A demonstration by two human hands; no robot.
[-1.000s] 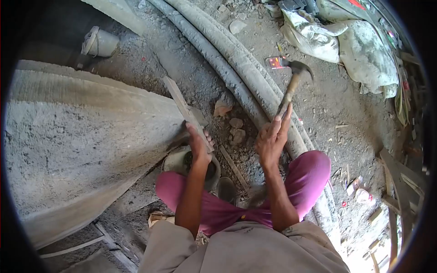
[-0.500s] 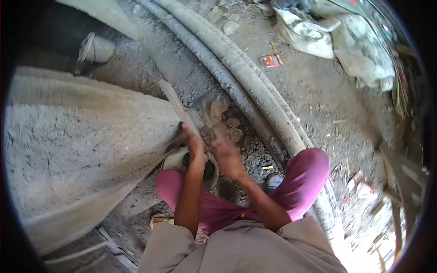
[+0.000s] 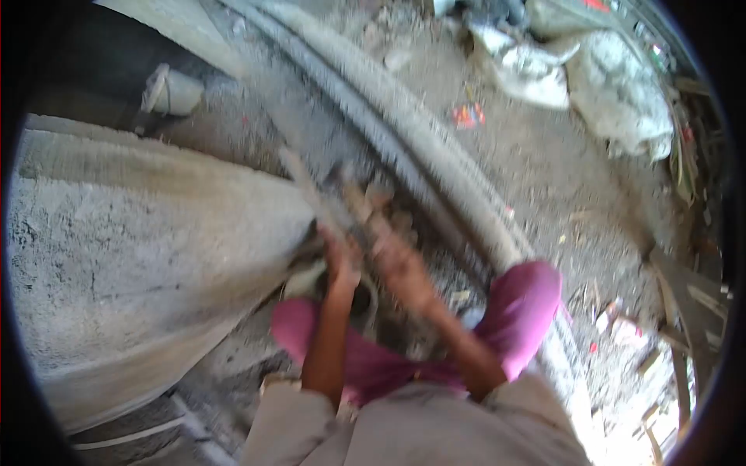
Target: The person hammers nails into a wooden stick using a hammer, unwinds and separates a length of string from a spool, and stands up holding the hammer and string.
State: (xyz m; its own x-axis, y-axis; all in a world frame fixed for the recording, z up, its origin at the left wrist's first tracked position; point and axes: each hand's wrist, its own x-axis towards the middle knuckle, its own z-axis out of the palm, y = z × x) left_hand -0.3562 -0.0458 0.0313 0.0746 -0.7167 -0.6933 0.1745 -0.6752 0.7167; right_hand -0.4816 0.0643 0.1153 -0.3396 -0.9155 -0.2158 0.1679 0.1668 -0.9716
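Closed round a narrow wooden strip (image 3: pixel 301 177), my left hand (image 3: pixel 340 255) is beside the tip of the big concrete block (image 3: pixel 163 248). The strip points up and to the left, along the block's end. My right hand (image 3: pixel 400 264) grips the hammer (image 3: pixel 357 200) by its handle, just right of the strip. Motion blurs the hammer head, and I cannot tell whether it touches the wood. Below my left hand is a bucket (image 3: pixel 364 303), partly hidden by my forearm and knee.
Long dusty pipes (image 3: pixel 435 147) curve past my right side. A small bucket (image 3: pixel 172 92) lies at the upper left. Pale sacks (image 3: pixel 618 89) lie at the upper right, with a red packet (image 3: pixel 468 116) nearer. Wooden boards (image 3: pixel 680 311) lean at the far right.
My right hand has come in from the right with the hammer, from over the pipes to beside the wooden strip. My left hand stays on the strip, and the view has shifted slightly.
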